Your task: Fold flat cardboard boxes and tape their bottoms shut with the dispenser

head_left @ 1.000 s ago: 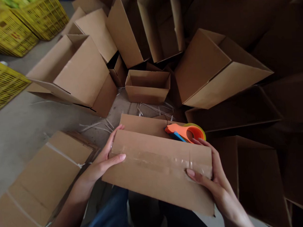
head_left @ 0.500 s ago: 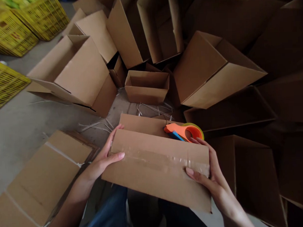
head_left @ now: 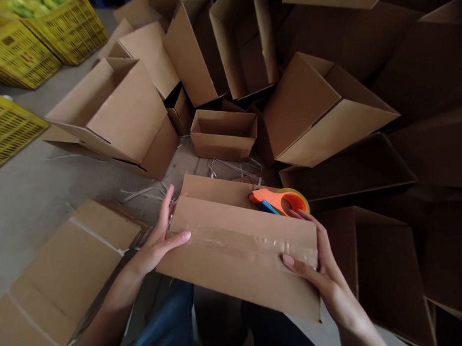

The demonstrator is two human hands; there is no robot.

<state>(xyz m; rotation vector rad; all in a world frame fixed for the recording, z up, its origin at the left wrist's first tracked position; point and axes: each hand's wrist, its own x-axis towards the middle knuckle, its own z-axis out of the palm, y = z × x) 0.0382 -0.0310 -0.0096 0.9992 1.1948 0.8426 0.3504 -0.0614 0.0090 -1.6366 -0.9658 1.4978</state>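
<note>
While the left hand (head_left: 155, 244) and right hand (head_left: 317, 263) grip it at either end, a cardboard box (head_left: 237, 253) sits raised above the person's jeans (head_left: 164, 321), tilted, with a strip of clear tape (head_left: 252, 240) along its near face. At the left end, the fingers (head_left: 166, 208) wrap up behind the corner while the thumb (head_left: 178, 238) lies flat across the face. At the right end, the fingers (head_left: 306, 216) curl over the far edge and the other thumb (head_left: 289, 261) rests at the end of the tape. Both hands are closed firmly on the box and on nothing else. Just beyond the box, beside its raised flap (head_left: 216, 191), sits an orange tape dispenser (head_left: 277, 201) with a blue part and a roll of tape; what it rests on is hidden. Open cardboard boxes (head_left: 222, 135) crowd around on the concrete floor (head_left: 26, 170), with flattened cartons (head_left: 68, 284) at lower left, paper scraps (head_left: 148, 192) near them, and yellow crates (head_left: 22, 49) at upper left.
</note>
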